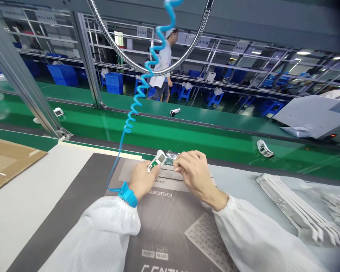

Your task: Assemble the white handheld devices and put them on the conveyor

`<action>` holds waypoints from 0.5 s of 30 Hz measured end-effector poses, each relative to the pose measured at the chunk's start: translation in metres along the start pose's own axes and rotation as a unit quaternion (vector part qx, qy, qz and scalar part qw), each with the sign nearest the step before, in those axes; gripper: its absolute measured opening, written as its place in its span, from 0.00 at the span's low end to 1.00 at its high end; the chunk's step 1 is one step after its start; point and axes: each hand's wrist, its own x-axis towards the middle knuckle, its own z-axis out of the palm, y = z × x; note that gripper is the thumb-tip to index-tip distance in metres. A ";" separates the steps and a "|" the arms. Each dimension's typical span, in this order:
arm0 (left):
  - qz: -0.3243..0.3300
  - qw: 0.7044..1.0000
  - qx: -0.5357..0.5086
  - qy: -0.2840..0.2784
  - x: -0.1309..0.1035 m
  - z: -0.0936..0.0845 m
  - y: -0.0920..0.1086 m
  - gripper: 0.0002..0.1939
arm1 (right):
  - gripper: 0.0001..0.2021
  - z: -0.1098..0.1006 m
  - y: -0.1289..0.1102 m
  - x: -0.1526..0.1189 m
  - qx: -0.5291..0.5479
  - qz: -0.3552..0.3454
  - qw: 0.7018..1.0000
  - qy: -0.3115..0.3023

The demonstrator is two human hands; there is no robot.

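My left hand (144, 179), with a blue wrist strap (128, 194), is closed around a small white handheld device (159, 156). The device is tilted, and its little grey screen and a bare green circuit board show. Just right of it, my right hand (193, 172) has its fingers curled and pinched together; what they hold, if anything, is hidden. A clear plastic bag (170, 155) lies between the device and my right fingertips. Beneath both hands is a dark printed mat (164, 211) marked MONTECH.
Several white plastic housings (294, 207) lie stacked at right. Beyond the bench edge runs a green conveyor belt (215, 139) carrying a white part (264, 148). A coiled blue cord (141, 87) hangs down to my wrist strap. Cardboard (11, 160) lies left. A person (164, 60) stands across the line.
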 end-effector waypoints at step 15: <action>-0.103 0.993 -0.057 0.030 -0.010 -0.010 0.017 0.22 | 0.09 -0.070 0.076 -0.091 -0.253 0.399 0.876 -0.094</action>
